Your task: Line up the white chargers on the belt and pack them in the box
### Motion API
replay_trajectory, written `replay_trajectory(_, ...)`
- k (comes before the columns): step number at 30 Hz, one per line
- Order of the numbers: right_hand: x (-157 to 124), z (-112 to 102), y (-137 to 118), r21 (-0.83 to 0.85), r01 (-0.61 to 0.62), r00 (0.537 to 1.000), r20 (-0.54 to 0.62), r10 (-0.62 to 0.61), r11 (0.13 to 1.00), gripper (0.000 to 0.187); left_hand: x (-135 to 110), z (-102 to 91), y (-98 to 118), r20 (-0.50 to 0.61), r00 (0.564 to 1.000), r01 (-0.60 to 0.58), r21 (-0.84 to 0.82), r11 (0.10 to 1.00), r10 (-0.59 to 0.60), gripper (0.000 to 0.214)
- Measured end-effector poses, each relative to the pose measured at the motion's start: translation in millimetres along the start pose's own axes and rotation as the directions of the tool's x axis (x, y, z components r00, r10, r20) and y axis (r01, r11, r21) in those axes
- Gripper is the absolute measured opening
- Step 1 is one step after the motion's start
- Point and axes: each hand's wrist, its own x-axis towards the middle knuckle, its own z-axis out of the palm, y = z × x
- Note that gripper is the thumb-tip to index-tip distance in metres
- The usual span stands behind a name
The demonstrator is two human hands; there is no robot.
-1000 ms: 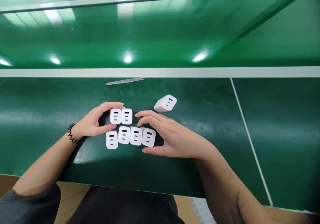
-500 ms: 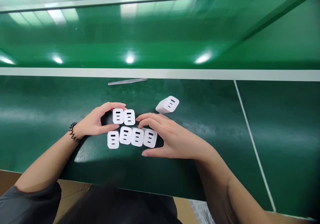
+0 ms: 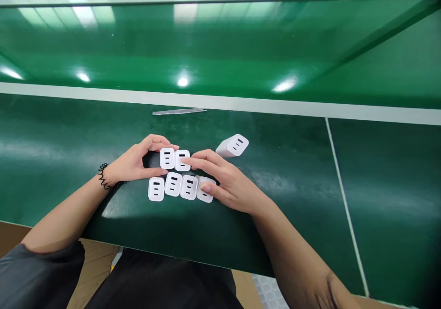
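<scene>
Two white charger blocks stand side by side, the upper left charger (image 3: 167,159) and the upper right charger (image 3: 182,165), their port faces turned up. My left hand (image 3: 139,159) holds this pair from the left, fingers along the far side and thumb along the near side. Just below is a row of several more chargers (image 3: 172,184). My right hand (image 3: 223,180) is open, thumb and fingers apart. Its forefinger reaches over the upper right charger, while the thumb covers part of the rightmost charger (image 3: 206,195) in the row.
Beyond my right hand a single charger (image 3: 233,146) leans to one side. Metal tweezers (image 3: 179,111) lie near the white strip (image 3: 241,102) at the back of the green table (image 3: 292,162). A pale line (image 3: 346,203) crosses the tabletop on the right.
My right hand has shifted left and its thumb has moved up onto the rightmost charger of the row. Its forefinger now overlaps the upper right charger. My left hand keeps its hold.
</scene>
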Motion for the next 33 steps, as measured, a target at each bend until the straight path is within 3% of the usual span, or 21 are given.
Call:
replay_trajectory(4,2,2,7,-0.008,0.024,0.985,-0.173,-0.025,1.000,0.051,3,0.0,0,-0.014,0.999,0.040,-0.037,0.999,-0.040,0.047)
replay_trajectory(8,4,8,14,0.005,0.087,0.910,-0.407,-0.077,0.996,0.048,12,4.9,7,-0.053,0.996,0.078,0.103,0.992,-0.073,0.044)
replay_trajectory(10,5,12,15,0.017,0.108,0.881,-0.466,-0.088,0.994,0.046,15,7.9,8,-0.038,0.996,0.091,0.166,0.982,-0.086,0.044)
replay_trajectory(23,5,18,12,0.000,0.005,0.880,-0.475,-0.005,1.000,0.049,12,5.8,5,0.072,0.997,-0.027,0.241,0.970,0.010,0.052)
replay_trajectory(28,4,20,12,0.015,0.039,0.874,-0.486,-0.026,0.999,0.043,12,6.1,5,0.041,0.999,-0.034,0.227,0.973,0.025,0.047)
replay_trajectory(33,2,22,14,0.044,-0.079,0.875,-0.476,0.090,0.996,0.045,11,8.9,5,0.000,1.000,-0.005,0.259,0.966,0.005,0.036)
